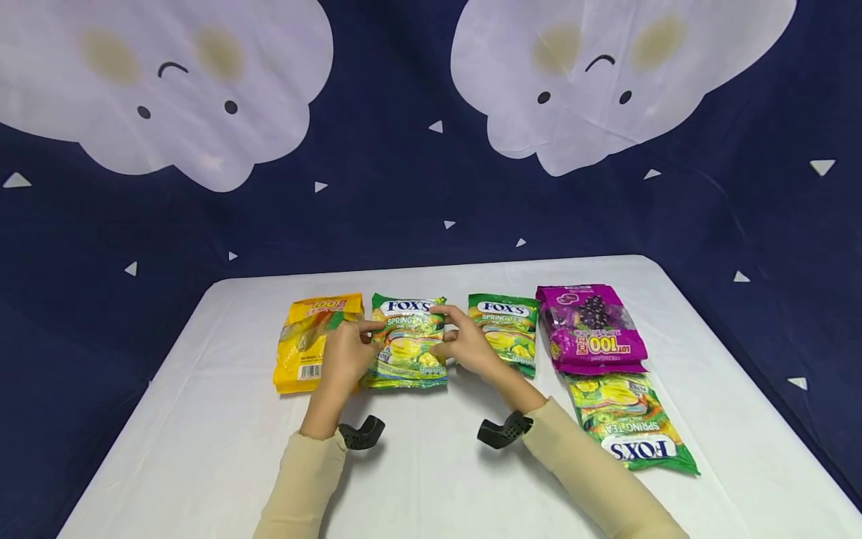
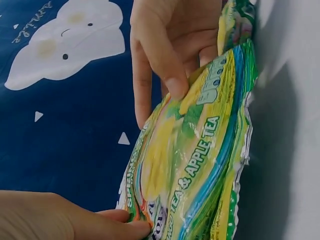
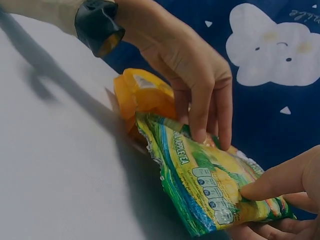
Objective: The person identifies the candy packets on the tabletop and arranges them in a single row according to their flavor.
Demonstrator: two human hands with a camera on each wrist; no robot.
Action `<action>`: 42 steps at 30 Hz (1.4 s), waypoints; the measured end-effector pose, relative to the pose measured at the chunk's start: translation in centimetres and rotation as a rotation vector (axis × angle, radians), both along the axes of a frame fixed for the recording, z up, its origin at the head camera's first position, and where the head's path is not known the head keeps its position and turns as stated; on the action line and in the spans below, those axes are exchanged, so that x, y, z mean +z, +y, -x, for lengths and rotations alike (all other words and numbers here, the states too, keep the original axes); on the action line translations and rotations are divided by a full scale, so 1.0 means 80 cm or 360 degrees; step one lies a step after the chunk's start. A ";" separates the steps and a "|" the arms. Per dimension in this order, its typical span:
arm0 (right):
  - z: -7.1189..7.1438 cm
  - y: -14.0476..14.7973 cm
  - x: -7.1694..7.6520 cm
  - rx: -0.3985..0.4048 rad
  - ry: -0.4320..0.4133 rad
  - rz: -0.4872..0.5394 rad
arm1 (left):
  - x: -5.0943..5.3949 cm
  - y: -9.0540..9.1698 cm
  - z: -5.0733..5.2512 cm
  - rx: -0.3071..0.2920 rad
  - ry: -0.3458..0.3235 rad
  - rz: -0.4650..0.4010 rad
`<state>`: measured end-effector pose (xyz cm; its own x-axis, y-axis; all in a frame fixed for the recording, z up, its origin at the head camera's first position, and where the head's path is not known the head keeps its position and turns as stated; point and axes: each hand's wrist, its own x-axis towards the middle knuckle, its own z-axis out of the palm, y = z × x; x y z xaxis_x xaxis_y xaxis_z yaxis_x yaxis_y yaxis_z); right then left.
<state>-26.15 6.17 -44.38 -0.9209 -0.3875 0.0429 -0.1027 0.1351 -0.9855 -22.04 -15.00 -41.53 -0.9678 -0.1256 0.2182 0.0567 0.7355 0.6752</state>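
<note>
Between the two hands is a green and yellow Fox's Spring Tea candy bag (image 1: 407,344), its printed front showing. At its left edge, my left hand (image 1: 346,353) pinches the bag. My right hand (image 1: 469,346) grips the opposite edge; in the right wrist view its thumb lies on the front of the bag, with other fingers (image 3: 295,227) underneath. The left wrist view shows the bag (image 2: 185,150) close up and tilted. Just left of it lies a yellow candy bag (image 1: 296,359), partly behind my left hand. A second Fox's bag (image 1: 506,329) lies beyond my right hand.
On the right of the white table (image 1: 431,479) is a purple candy bag (image 1: 592,329). Its near end meets a third Fox's bag (image 1: 626,419), which lies upside down to my view. A dark blue cloth (image 1: 390,209) with clouds hangs behind the table.
</note>
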 end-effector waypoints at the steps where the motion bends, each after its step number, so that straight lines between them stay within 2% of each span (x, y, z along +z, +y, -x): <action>1: 0.001 -0.002 -0.002 -0.0014 0.0000 -0.0014 | -0.001 0.001 0.000 0.0003 0.0004 0.0021; 6: 0.006 -0.009 -0.014 -0.0062 0.0028 -0.0104 | -0.006 0.004 0.000 0.0022 0.0058 0.0156; 14: 0.006 -0.020 -0.022 -0.0100 0.0198 -0.0380 | -0.018 0.010 -0.001 0.0056 0.0178 0.0432; 17: 0.007 -0.022 -0.025 -0.0099 0.0212 -0.0401 | -0.022 0.012 -0.002 0.0062 0.0207 0.0519; 21: 0.008 -0.024 -0.028 -0.0100 0.0255 -0.0453 | -0.025 0.013 -0.002 0.0081 0.0219 0.0559; 26: 0.010 -0.025 -0.024 -0.0092 0.0345 -0.0624 | -0.027 0.014 -0.001 0.0081 0.0200 0.0637; 29: 0.012 -0.025 -0.020 -0.0043 0.0385 -0.0718 | -0.028 0.015 -0.001 0.0075 0.0190 0.0700; 34: 0.015 -0.024 -0.011 0.0040 0.0410 -0.0851 | -0.027 0.019 -0.001 0.0074 0.0193 0.0776; 42: 0.012 -0.025 -0.005 0.0057 0.0372 -0.0931 | -0.028 0.024 -0.005 0.0087 0.0177 0.0827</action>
